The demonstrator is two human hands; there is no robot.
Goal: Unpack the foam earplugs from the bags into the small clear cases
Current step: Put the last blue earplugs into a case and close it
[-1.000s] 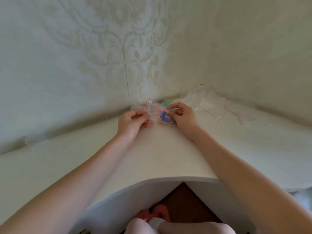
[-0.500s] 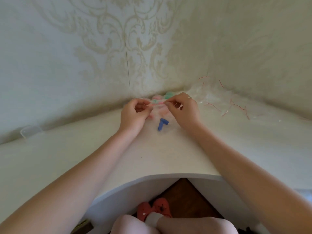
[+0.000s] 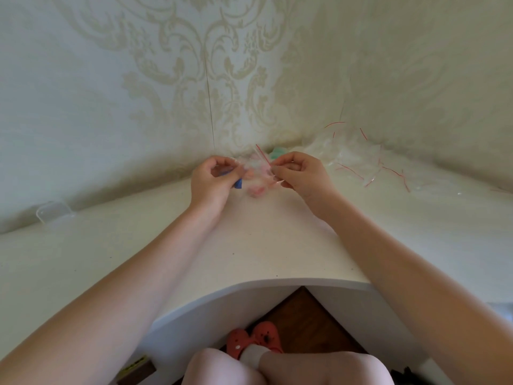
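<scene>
The blue earplugs [image 3: 238, 183] that lay on the desk [image 3: 249, 245] half a second ago are now pinched in the left hand [image 3: 212, 181]. An empty clear case [image 3: 52, 212] waits far left. Both hands tug a small bag [image 3: 258, 169] holding pink earplugs [image 3: 256, 190]; the right hand [image 3: 298, 173] pinches its edge. The emptied bags [image 3: 358, 159] at right suggest much is already unpacked.

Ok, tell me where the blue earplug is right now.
In the head view, the blue earplug sits left of centre, held in the left hand, just left of the clear bag that both hands hold over the white desk.
</scene>
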